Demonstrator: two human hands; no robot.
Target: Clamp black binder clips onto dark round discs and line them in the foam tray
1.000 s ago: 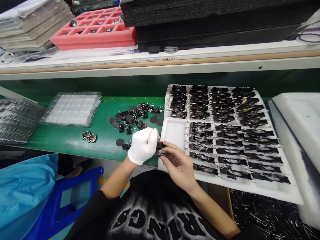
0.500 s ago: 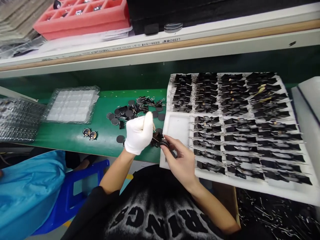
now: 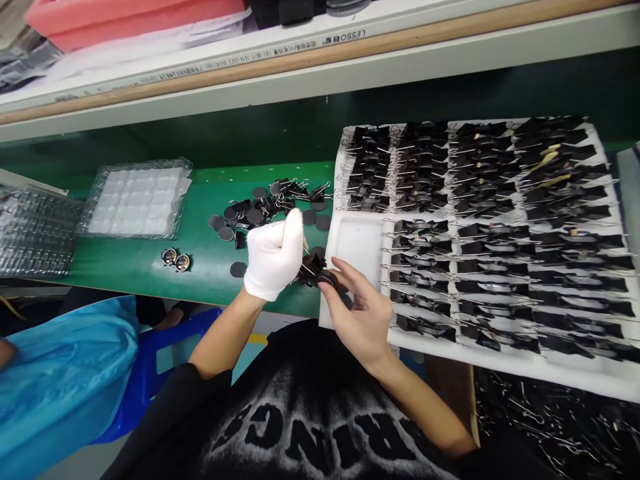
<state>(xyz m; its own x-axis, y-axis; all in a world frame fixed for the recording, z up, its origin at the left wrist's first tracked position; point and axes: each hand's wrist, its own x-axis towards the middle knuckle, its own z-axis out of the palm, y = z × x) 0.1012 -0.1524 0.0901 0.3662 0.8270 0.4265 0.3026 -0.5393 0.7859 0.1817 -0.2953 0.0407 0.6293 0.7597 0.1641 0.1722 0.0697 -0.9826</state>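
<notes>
My left hand [image 3: 274, 259], in a white glove, is closed on a black binder clip [image 3: 311, 265] by its wire handle. The bare thumb and fingers of my right hand [image 3: 361, 310] pinch a dark round piece [image 3: 327, 278] at the clip's right side. Finer detail between the hands is too small to tell. Behind them lies a pile of black clips and discs [image 3: 267, 208]. At the right, a white tray [image 3: 357, 243] holds rows of black clips clamped on round pieces.
Two round parts [image 3: 183, 262] lie on the green table [image 3: 210, 280]. Clear plastic trays [image 3: 137, 200] stand at the left. A shelf edge [image 3: 225, 77] crosses above. A person in blue [image 3: 75, 380] is at the lower left; loose clips [image 3: 555, 413] fill the lower right.
The view has shifted, so the shelf sits higher in the picture. The fingers of my right hand have spread slightly around the round piece. Both hands stay together at the clip.
</notes>
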